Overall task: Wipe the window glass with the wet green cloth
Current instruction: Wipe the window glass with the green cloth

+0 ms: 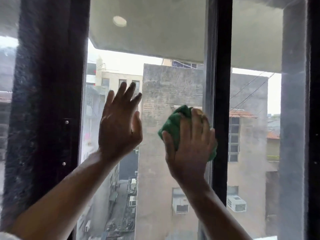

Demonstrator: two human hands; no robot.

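Window glass (155, 104): one hazy pane between two dark frame posts, left post (46, 101) and right post (222, 84); concrete buildings beyond. Green cloth (174, 123): one, bunched, pressed to the glass just left of the right post, under the right hand (188, 146), fingers curled over it. Left hand (119, 125): one, fingers spread, empty, raised at the glass left of the cloth.

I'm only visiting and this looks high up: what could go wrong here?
The right hand presses the bunched green cloth right beside the black frame post, so knuckles might knock it. The open left hand seems flat against the glass pane and may leave prints.
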